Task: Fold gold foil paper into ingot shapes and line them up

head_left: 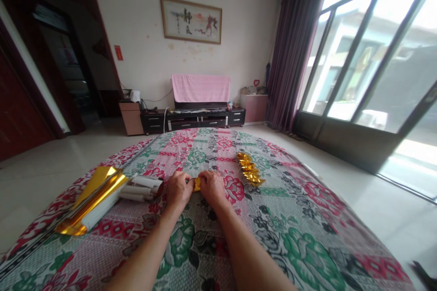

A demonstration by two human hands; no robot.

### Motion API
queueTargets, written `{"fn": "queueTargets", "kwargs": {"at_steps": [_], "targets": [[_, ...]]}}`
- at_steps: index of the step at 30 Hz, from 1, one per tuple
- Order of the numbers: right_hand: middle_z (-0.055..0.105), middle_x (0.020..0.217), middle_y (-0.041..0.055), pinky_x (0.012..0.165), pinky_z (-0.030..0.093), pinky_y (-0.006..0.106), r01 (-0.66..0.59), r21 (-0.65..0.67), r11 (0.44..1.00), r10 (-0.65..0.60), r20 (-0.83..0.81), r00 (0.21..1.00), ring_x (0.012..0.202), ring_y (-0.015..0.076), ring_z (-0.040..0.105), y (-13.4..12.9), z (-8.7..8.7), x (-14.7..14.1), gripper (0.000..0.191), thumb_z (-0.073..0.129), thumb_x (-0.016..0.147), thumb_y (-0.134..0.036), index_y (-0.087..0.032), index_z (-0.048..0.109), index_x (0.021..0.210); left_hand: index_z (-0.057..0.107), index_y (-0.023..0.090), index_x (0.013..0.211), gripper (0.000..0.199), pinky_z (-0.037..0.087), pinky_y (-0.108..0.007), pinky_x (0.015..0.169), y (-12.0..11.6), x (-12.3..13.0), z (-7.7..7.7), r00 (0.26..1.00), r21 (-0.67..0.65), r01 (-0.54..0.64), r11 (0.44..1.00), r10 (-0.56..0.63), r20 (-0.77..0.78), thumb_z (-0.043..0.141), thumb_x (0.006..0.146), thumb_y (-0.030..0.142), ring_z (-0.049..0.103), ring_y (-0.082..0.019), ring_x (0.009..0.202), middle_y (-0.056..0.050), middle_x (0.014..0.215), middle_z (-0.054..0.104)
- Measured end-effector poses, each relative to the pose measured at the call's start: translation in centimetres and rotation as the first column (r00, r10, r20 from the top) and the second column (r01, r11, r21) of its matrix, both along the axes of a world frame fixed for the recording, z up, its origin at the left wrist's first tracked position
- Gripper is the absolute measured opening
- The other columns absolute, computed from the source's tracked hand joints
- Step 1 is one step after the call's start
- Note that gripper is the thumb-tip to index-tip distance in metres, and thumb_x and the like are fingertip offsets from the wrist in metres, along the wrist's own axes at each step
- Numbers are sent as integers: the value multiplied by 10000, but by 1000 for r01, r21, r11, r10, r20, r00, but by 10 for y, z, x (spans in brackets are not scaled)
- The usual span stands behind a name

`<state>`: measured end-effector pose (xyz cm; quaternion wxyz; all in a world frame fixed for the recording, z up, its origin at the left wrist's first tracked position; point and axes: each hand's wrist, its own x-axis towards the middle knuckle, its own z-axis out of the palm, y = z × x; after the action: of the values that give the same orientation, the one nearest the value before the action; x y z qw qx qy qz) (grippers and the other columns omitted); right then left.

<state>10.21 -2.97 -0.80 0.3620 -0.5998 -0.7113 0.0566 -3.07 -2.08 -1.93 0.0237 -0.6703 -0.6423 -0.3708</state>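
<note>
Between my two hands, just above or on the flowered tablecloth [205, 150], is a small piece of folded gold foil paper [197, 184]. My left hand [179, 188] pinches its left end with thumb and fingers. The right end is gripped by my right hand [212, 186], whose fingers partly cover it. To the right lies a row of folded gold paper pieces [250, 169], nested one against another. Left of my hands are rolled white paper tubes [139, 188] and a curled stack of gold foil sheets [97, 202].
The round table has its far edge in front of a low dark TV cabinet [198, 120]. A pink cloth [201, 87] covers the TV on it. Purple curtains [290, 54] and a glass door stand at the right, a dark doorway at the left.
</note>
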Motion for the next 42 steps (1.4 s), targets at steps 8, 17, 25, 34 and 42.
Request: {"fn": "queueTargets", "kwargs": {"at_steps": [8, 17, 25, 34, 42], "targets": [[624, 860, 44, 719, 324, 286, 47, -23, 999, -45, 87, 995, 825, 189, 506, -9, 4, -3, 248, 411, 848, -237, -255, 656, 883, 630, 175, 705, 153, 418, -292, 756, -3, -1, 1, 997, -16, 25, 1000, -26, -67, 525, 721, 285, 555, -190, 789, -56, 795, 602], [565, 933, 64, 743, 322, 303, 66, -48, 997, -59, 131, 990, 855, 192, 465, -12, 5, -4, 242, 408, 872, -265, -233, 648, 853, 633, 189, 834, 158, 416, -316, 822, -7, 1, 6, 987, 3, 91, 996, -90, -133, 519, 762, 271, 539, -207, 889, -76, 936, 577], [558, 978, 53, 761, 333, 319, 88, -27, 996, -83, 148, 986, 889, 205, 463, -12, 0, -4, 235, 405, 879, -298, -239, 632, 860, 603, 188, 821, 208, 401, -333, 754, -16, 6, 8, 951, -65, 76, 995, -92, -297, 410, 844, 263, 524, -214, 842, -78, 907, 580], [548, 1007, 55, 836, 325, 347, 54, -64, 996, -45, 140, 989, 923, 206, 472, -17, 1, -3, 213, 405, 857, -293, -230, 605, 897, 559, 178, 872, 210, 406, -353, 785, -21, 3, 5, 923, -82, 143, 986, -162, -349, 423, 842, 336, 528, -226, 866, -81, 921, 563], [512, 1144, 26, 894, 281, 344, -53, -111, 992, 77, 231, 970, 1038, 185, 437, -33, 9, 7, 229, 424, 845, -271, -263, 553, 1034, 554, 190, 953, 223, 418, -363, 803, -29, 1, 7, 924, -123, 142, 982, -176, -339, 478, 802, 336, 529, -244, 937, -87, 1022, 558]]}}
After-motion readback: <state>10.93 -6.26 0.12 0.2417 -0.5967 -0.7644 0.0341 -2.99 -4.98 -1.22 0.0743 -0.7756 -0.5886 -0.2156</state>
